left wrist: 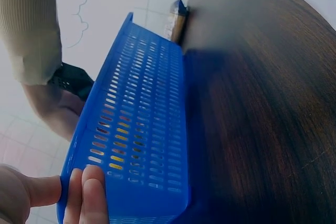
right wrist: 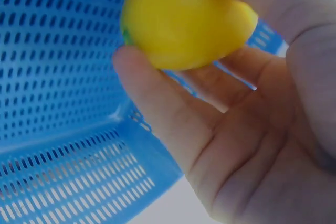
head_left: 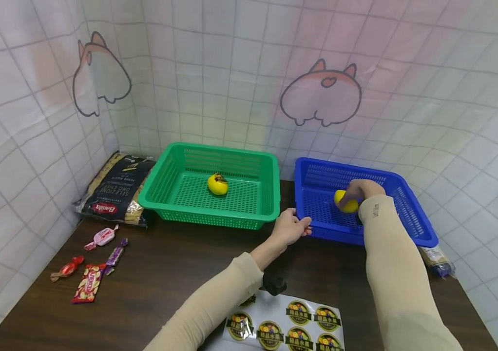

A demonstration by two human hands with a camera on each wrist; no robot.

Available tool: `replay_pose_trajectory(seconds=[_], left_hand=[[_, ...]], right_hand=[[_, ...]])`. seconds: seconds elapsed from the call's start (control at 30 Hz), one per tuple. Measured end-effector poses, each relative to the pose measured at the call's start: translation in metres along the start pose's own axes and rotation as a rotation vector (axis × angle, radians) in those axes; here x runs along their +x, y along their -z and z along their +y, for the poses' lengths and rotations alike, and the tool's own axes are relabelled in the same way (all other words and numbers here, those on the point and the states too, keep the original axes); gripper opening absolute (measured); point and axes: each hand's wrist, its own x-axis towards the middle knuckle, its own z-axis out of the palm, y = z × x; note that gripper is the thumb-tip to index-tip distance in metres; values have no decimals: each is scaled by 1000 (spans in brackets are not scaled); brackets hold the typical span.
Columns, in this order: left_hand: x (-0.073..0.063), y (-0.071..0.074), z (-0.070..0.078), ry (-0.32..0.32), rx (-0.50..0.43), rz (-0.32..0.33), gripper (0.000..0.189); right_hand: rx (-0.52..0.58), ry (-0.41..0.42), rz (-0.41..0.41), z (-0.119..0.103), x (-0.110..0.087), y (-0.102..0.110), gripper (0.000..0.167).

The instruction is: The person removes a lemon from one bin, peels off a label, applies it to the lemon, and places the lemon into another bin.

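Note:
My right hand (head_left: 363,189) is down inside the blue basket (head_left: 319,229) and holds a yellow lemon (right wrist: 178,22) between thumb and fingers. A small green spot shows at one end of that lemon in the right wrist view. With thumb and fingers on either side of the rim, my left hand (head_left: 289,227) pinches the blue basket at its near left corner. To the left, the green basket (head_left: 214,219) stands beside the blue one. On its floor lies another lemon (head_left: 217,185), with a black and gold sticker on it.
In front of me lies a sheet of round fruit stickers (head_left: 284,324). Left of the green basket leans a Barilla pasta bag (head_left: 115,187). Several wrapped sweets, among them a red packet (head_left: 88,282), lie at the left. Another package (head_left: 437,258) sits beyond the blue basket's right end.

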Motion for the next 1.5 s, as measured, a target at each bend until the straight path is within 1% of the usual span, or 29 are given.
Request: replay_pose_trajectory(seconds=[0.13,0.33,0.5,0.6,0.73,0.97,1.03,1.23,1.33,1.43,1.5], left_hand=[[0,0,-3,14,2,3,44],[1,-2,-3,-6,-11,-6,43],[2,-1,-2,-3,-9,-4,40],[3,0,-2,-8,-6,-8,41],[4,0,-2,-11,-8,-12,42],[2,1,-2,-7,-1,-22,48],[2,2,-2,-7,0,-25,49],[1,2,-3,1,14,-36,52],[0,2,-2,-17,16,-40,52],[0,2,-2,-35,18,-46,50],[0,2,-3,-34,16,-47,47]], right_hand=[[86,46,-39,2,-6,7,68],[162,141,-110,-2,-26,17,68],[171,215,-159,-7,-39,26,70],[207,255,-189,-10,-41,31,73],[209,317,-193,-15,-47,36,76],[122,399,-169,-29,-68,37,75],[98,425,-151,-35,-78,36,72],[28,511,-87,-52,-114,27,66],[-3,542,-30,-58,-130,20,64],[-50,548,58,-62,-142,10,66],[-76,549,103,-63,-148,3,65]])
